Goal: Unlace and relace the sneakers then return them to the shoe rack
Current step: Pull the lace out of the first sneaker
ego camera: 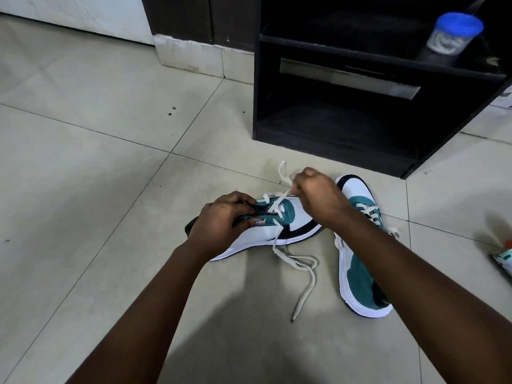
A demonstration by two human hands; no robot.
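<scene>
Gripping and half hiding the sneaker (291, 220), left hand (221, 225) clamps its collar, right hand (318, 198) pinches the lace (279, 202).

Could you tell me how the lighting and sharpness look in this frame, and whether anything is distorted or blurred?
Head view: even, soft light on the floor tiles; a broad shadow lies between the forearms; the shoe rack interior is nearly black; the blue-lidded jar is blurred; wide-angle bending curves tile lines near the edges; both hands, left hand and right hand, and the lace are fairly sharp.
</scene>
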